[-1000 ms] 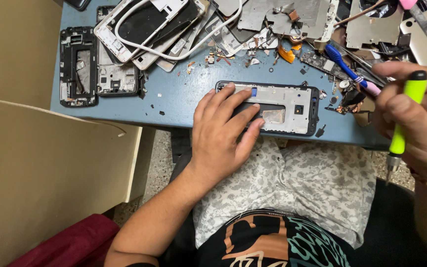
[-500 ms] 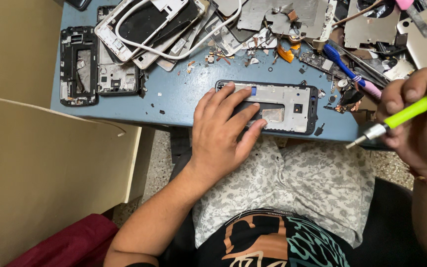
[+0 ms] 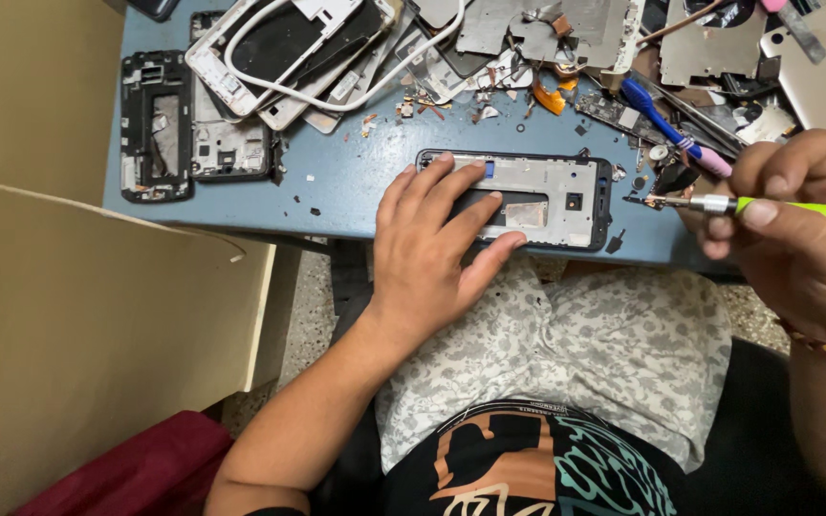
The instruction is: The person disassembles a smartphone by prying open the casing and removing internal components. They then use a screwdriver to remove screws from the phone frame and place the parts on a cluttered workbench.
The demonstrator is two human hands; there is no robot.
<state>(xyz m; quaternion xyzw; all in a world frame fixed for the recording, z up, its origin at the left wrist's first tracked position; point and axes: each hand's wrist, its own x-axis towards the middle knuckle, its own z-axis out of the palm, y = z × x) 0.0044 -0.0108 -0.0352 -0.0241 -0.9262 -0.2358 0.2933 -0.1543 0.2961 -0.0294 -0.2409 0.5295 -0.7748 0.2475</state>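
Black phone frame (image 3: 528, 199) flat, table edge; green screwdriver (image 3: 776, 209) horiz.

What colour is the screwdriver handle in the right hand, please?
Bright lime green, clearest in the head view: screwdriver, right hand.

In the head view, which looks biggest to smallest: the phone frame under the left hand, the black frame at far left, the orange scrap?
1. Phone frame, partly covered by the left hand.
2. Black frame; close, so this order is unsure.
3. Orange scrap, clearly smallest.

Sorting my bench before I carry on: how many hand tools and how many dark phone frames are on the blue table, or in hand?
Green-handled screwdriver, in the right hand: 1
Blue-handled tool: 1
Dark phone frames: 2, one under the left hand, one at the table's left edge
Total: 4
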